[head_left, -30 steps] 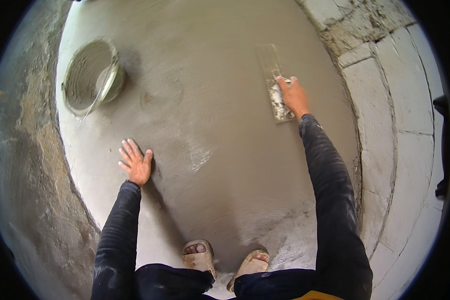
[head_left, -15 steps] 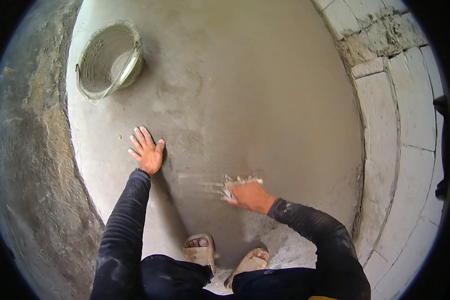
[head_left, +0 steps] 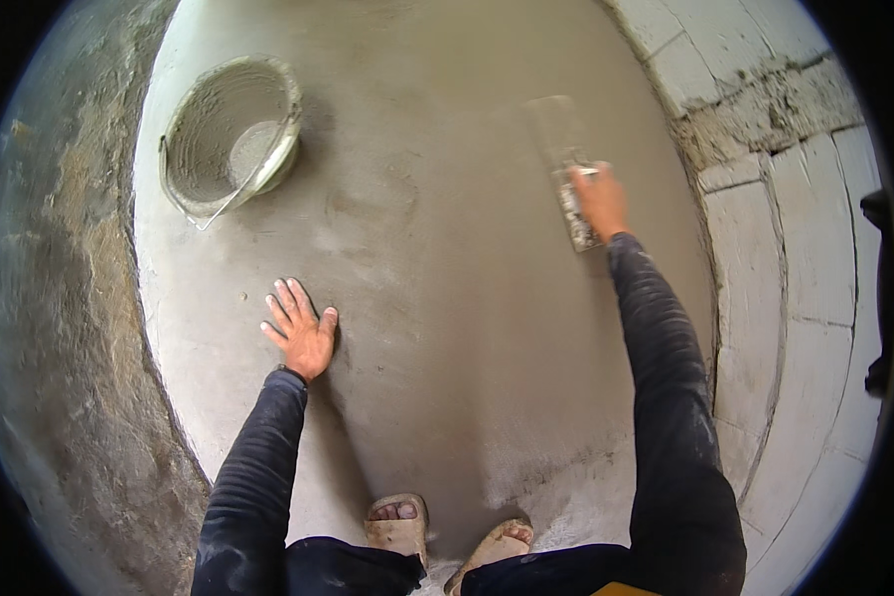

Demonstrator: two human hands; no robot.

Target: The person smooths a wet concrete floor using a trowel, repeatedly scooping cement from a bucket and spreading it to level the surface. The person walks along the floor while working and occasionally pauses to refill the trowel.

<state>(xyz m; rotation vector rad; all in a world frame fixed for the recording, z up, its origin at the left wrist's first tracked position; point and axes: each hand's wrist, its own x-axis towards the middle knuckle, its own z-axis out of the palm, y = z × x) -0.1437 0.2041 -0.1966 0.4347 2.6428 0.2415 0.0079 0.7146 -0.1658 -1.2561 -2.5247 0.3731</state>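
My right hand (head_left: 601,202) is closed round the handle of a flat, mortar-caked trowel (head_left: 578,223). The long blade lies against the smooth grey cement surface (head_left: 447,268), its far end blurred by motion. At the left, my left hand (head_left: 306,338) rests palm down on the same surface with its fingers spread, holding nothing. Beyond that hand stands a cement-smeared bucket (head_left: 290,159), tilted toward the left in the view, with a thin wire handle and some grey mix inside.
My sandalled feet (head_left: 397,526) are on the surface at the near edge. A wall of pale blocks (head_left: 760,298) runs along the right side, with a rough mortar band (head_left: 765,114). Rough, stained concrete (head_left: 79,348) borders the left.
My right hand has swept the trowel forward and to the right, turning its blade from crosswise to lengthwise. My left hand stays planted; the view has shifted slightly.
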